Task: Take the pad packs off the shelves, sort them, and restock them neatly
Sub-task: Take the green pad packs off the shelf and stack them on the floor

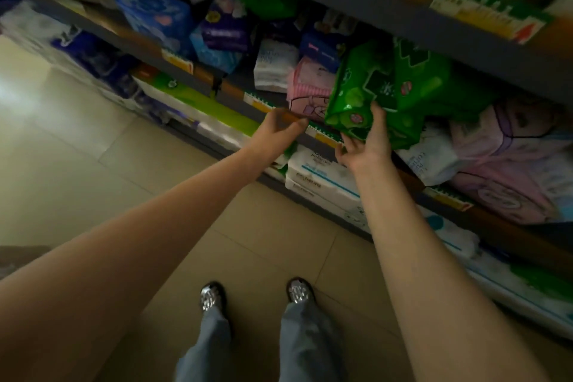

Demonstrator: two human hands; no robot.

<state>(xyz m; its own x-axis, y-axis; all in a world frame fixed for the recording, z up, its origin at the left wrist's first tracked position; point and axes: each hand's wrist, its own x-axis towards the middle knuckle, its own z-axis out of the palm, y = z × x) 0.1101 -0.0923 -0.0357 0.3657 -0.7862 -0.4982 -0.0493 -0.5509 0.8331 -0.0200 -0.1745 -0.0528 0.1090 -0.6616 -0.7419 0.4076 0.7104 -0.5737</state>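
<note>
Left hand (pixel 280 130) hovers at the shelf edge (pixel 322 136), fingers loosely spread and holding nothing, just below the pink pack (pixel 305 88). To its right, the right hand (pixel 367 146) touches the green pad pack (pixel 372 93) from underneath, thumb up against its front and fingers half open; I cannot tell if it really grips. This pack leans forward over the edge, resting on the pile of mixed packs. I think it can slide off and fall to the floor if the support is only 1 thumb, and the packs beside it may follow. It looks glossy, soft and wrinkled, bright green with darker print.
</note>
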